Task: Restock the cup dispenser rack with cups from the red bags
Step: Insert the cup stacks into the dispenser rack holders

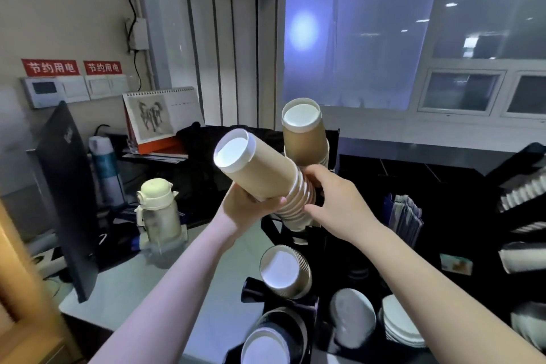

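A stack of brown paper cups lies tilted in mid-air at the centre, white bottoms pointing up and left. My left hand grips it from below. My right hand holds the rim end of the stack, fingers curled round the white rims. Just behind, another brown cup stack stands bottom-up in the top slot of the black dispenser rack. Lower rack slots hold more cups, their white bottoms facing me. No red bag is in view.
A cream water bottle stands on the pale counter at the left, next to a dark monitor and a blue-white thermos. White lids and a second cup rack sit at the right. Wrapped straws stand right of the rack.
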The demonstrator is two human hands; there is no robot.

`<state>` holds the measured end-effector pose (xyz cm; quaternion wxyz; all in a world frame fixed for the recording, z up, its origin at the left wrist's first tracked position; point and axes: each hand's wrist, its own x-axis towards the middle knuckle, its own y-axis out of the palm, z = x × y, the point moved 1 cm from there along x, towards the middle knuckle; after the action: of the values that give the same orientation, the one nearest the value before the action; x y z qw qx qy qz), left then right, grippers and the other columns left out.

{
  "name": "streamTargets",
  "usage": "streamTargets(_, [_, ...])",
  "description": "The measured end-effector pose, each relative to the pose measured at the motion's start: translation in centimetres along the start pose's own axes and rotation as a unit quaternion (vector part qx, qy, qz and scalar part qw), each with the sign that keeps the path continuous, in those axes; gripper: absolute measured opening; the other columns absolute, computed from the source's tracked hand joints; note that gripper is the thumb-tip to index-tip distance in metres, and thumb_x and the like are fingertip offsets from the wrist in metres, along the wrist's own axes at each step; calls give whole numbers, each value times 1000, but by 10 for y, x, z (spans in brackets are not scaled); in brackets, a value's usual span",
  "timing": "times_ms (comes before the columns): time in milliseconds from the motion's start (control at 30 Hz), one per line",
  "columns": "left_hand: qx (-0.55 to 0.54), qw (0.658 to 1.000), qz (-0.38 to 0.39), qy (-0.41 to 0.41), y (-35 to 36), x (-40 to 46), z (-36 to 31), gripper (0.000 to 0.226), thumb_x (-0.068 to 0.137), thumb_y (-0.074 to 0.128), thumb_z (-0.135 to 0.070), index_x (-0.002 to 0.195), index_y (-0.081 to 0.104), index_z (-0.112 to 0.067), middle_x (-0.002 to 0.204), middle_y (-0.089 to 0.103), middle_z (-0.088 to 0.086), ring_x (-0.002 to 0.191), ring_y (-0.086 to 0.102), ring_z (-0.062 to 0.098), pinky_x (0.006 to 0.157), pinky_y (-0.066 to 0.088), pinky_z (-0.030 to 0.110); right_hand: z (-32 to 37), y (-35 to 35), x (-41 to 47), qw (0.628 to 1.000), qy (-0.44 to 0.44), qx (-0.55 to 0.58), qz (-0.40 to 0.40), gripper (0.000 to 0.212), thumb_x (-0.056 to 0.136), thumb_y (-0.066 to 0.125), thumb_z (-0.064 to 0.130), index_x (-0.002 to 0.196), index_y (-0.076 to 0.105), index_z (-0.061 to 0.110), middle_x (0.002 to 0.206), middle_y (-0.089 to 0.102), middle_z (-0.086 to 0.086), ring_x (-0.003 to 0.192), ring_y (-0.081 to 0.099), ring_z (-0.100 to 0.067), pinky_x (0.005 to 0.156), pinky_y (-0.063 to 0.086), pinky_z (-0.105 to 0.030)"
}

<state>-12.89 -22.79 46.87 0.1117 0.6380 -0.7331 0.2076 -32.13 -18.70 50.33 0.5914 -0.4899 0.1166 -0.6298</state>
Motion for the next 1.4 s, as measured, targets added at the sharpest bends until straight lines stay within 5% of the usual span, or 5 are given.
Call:
streamTargets(433, [108,990,72,-55,26,-7,1,55,58,87,-18,107,63,-15,102,69,8,101,64,24,87,54,44,-31,9,-4,989,115,-2,90,56,80,55,23,136,46,28,123,64,-5,113,58,-25,95,47,-35])
streamTargets(600, [45,988,125,-84,16,-11,-10,80,63,81,-36,134,44,-38,117,63,-13,109,58,0,86,47,18,-33,5,-5,990,121,13,77,51,88,45,17,139,49,23,134,58,-2,123,51,-22,101,38,-29])
streamTargets(767, [17,991,84,-106,14,-13,-13,54,78,59,-57,128,54,-37,118,65,-11,111,59,4,96,43,30,-30,0,-8,989,113,89,42,24,93,46,51,95,66,39,83,64,28,81,56,9,69,38,-9])
streamTargets(967, [51,995,40,-80,24,-13,-15,40,75,65,-32,114,63,-37,106,70,-12,100,64,3,87,47,26,-29,6,-13,983,124,125,55,76,64,56,72,126,60,28,113,66,14,102,61,-3,89,47,-23])
streamTargets(1400, [92,990,-104,21,24,19,-38,72,75,77,-38,136,40,-34,134,49,-6,121,48,5,90,39,15,-39,-40,18,979,56,82,-178,18,80,70,23,97,65,28,77,60,22,77,60,-1,75,45,-13])
